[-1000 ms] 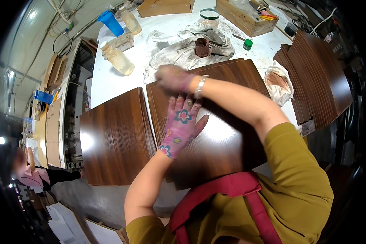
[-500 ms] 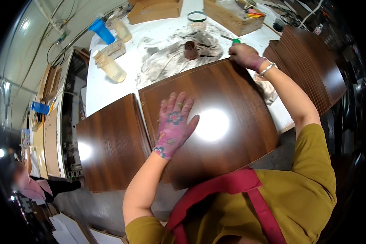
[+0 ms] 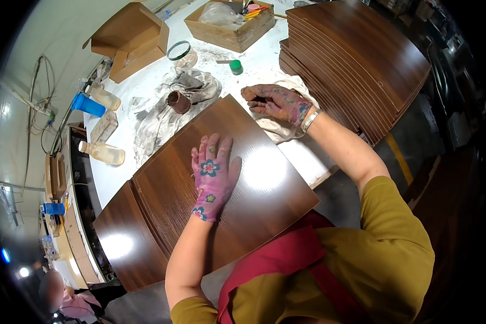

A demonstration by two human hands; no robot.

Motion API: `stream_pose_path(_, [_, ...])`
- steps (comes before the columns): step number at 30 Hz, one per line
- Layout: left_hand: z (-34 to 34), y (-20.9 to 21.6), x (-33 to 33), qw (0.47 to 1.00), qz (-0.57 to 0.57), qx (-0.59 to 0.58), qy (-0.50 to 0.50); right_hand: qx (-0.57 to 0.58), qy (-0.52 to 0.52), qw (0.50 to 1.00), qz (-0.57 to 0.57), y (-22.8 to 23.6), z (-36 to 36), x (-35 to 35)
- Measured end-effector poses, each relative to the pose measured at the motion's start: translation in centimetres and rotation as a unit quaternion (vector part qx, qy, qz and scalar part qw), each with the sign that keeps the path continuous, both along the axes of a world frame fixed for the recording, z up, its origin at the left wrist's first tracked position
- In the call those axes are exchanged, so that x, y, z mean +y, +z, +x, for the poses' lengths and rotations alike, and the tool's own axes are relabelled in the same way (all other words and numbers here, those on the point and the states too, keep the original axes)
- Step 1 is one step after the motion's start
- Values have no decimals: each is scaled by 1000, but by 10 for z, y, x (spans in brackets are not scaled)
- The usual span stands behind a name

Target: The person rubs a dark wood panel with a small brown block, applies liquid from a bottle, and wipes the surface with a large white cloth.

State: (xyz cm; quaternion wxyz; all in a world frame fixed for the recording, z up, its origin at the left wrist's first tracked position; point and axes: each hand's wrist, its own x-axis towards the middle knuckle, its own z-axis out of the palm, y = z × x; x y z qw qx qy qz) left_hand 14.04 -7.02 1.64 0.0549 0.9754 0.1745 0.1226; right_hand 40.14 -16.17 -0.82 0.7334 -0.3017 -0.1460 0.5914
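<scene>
My left hand point(image 3: 213, 178), in a pink flowered glove, lies flat with fingers stretched on a glossy dark-brown wood-grain panel point(image 3: 270, 200). Another brown panel point(image 3: 129, 232) lies to its left, beneath or against its edge. My right hand point(image 3: 278, 102), in a heavily stained glove, hovers just beyond the panel's right edge, above a crumpled whitish cloth point(image 3: 283, 129). Its fingers are bent toward the thumb; a small reddish-brown bit shows at the fingertips, too unclear to name. A brown-stained cup point(image 3: 179, 102) stands on a stained grey-white rag point(image 3: 156, 121) past the panel.
A tall stack of brown panels point(image 3: 356, 59) stands at the right. Farther back are a green-capped jar point(image 3: 236, 67), a cardboard box point(image 3: 229, 35) of odds and ends and an open carton point(image 3: 137, 48). At left sit a bottle point(image 3: 102, 153) and a blue cup point(image 3: 88, 105). A person point(image 3: 75, 302) is at lower left.
My view has turned toward the right. My right hand has left the panel's far right corner and come nearer, over the cloth. My left hand stays flat on the panel.
</scene>
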Motion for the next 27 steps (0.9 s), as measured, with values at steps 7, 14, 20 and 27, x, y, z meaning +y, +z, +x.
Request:
stream_pose_path(7, [3,3,-5,1000,-3,19,20,-353,-79,932,4,-20,8,32])
stream_pose_path(14, [5,4,-5,1000,-1,24,17,-512,-111,852,-6,-25,13,68])
stream_pose_path(20, [6,5,-5,999,-9,29,20,-478,-21,878,-3,-15,-1,22])
stream_pose_path(27, [8,8,-5,1000,-7,24,11,-592,-125,796,10,-27,6,48])
